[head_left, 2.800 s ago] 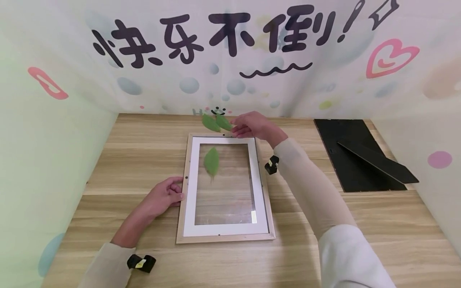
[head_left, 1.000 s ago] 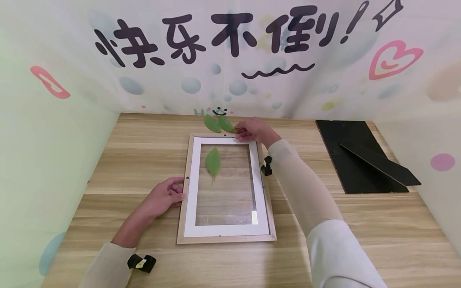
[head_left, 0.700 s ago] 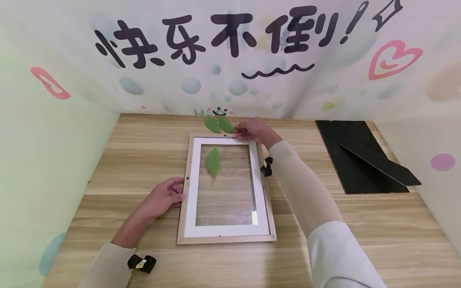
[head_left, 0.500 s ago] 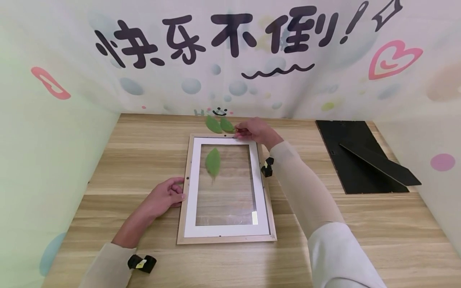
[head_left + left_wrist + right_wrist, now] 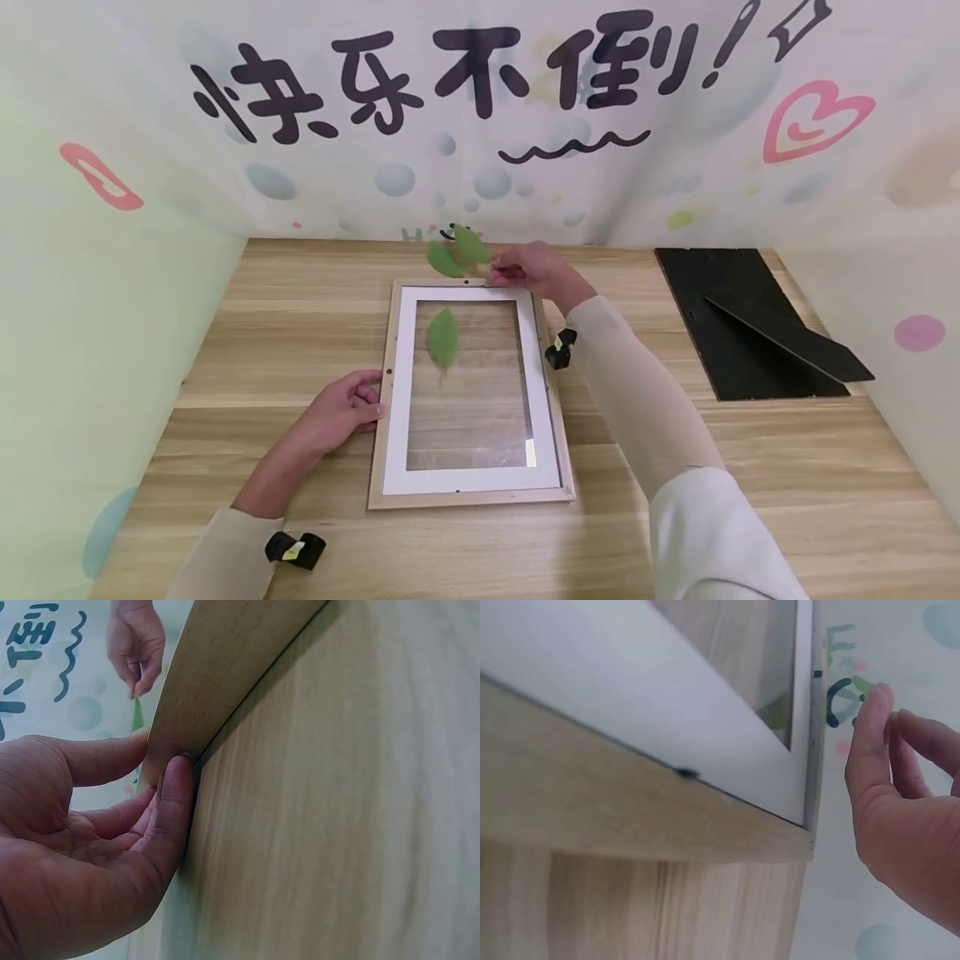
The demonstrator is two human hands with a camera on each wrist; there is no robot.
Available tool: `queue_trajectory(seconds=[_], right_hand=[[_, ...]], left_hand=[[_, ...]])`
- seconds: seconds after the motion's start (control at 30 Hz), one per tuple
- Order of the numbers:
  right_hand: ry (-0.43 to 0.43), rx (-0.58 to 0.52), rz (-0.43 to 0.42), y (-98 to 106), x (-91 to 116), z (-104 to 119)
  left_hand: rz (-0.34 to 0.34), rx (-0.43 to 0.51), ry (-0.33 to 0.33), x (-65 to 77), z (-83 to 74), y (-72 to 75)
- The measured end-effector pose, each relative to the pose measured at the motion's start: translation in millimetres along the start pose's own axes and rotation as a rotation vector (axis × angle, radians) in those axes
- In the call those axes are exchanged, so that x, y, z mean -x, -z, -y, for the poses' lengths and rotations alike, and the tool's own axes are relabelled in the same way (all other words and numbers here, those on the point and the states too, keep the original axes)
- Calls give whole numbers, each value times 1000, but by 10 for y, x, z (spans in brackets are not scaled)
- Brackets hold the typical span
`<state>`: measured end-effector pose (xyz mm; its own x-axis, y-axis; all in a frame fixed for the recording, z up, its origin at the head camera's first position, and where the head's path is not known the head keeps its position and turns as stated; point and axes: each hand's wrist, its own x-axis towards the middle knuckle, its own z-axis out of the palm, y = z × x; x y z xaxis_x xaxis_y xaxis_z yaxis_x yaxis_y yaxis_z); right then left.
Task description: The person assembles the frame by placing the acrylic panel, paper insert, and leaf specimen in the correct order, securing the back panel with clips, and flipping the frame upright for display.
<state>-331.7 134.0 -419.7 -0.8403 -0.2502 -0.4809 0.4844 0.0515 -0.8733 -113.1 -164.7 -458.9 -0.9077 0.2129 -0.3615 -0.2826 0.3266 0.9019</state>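
Note:
A light wooden picture frame (image 5: 471, 502) lies on the table, a white mat (image 5: 401, 392) around its glass. Inside the mat's opening, toward the upper left, is one green leaf (image 5: 442, 337). My left hand (image 5: 347, 410) holds the frame's left side, thumb (image 5: 105, 759) at the upper edge and a fingertip low against the outer side. Beyond the frame's far edge, my right hand (image 5: 534, 268) pinches a second leaf (image 5: 472, 244) by its stem, its blade tipped up. Another leaf (image 5: 444, 259) lies just left of it, behind the frame.
A black backing board (image 5: 731, 333) with its stand leg (image 5: 787, 337) folded out lies at the table's right. Printed cloth (image 5: 337, 183) hangs along the back of the wooden table (image 5: 285, 317) and on both sides.
The leaf in my right hand has risen away from the leaf beside it, which stays down. My left hand and the frame have kept their place.

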Motion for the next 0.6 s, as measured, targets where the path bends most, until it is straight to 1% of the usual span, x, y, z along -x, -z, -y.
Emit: queue_trajectory(seconds=[0.23,0.43,0.6], right_hand=[[8,-61,17,47,79,8],[18,-80,55,95,188,-36],[28,-103,81,110,316,-78]], left_hand=[[5,13,-21,-13,17,8],[-1,8,-9,-34,40,16],[-5,1,-7,-32,27,11]])
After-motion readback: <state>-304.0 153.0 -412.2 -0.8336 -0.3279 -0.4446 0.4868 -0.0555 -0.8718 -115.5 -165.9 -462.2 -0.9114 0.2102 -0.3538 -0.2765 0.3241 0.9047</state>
